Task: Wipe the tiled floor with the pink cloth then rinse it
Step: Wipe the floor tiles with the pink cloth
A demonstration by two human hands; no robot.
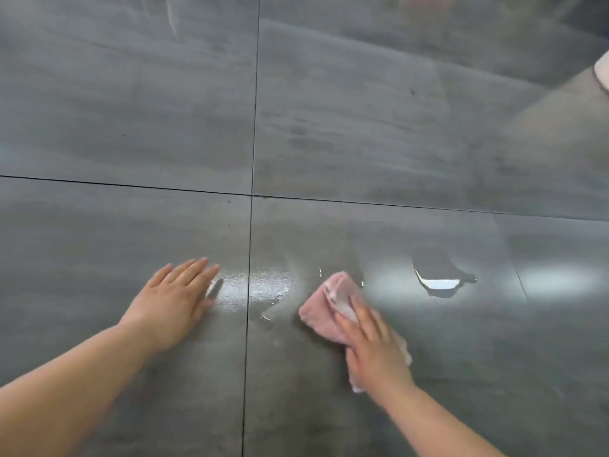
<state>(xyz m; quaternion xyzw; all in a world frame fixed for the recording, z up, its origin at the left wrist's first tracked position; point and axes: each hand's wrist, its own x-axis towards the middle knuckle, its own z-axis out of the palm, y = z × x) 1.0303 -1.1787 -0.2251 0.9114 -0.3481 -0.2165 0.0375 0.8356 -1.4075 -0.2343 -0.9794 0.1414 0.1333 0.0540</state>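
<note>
The grey tiled floor (362,133) fills the view, with dark grout lines crossing near the middle. A folded pink cloth (324,311) lies flat on the lower right tile, and my right hand (374,349) presses down on its near end with fingers spread over it. My left hand (174,300) rests flat on the lower left tile, fingers together and pointing away from me, holding nothing. A wet, shiny patch (260,288) spans the grout line between the two hands.
A small puddle with a bright reflection (438,282) sits to the right of the cloth. At the top right edge a pale shoe and trouser leg (593,84) of another person show.
</note>
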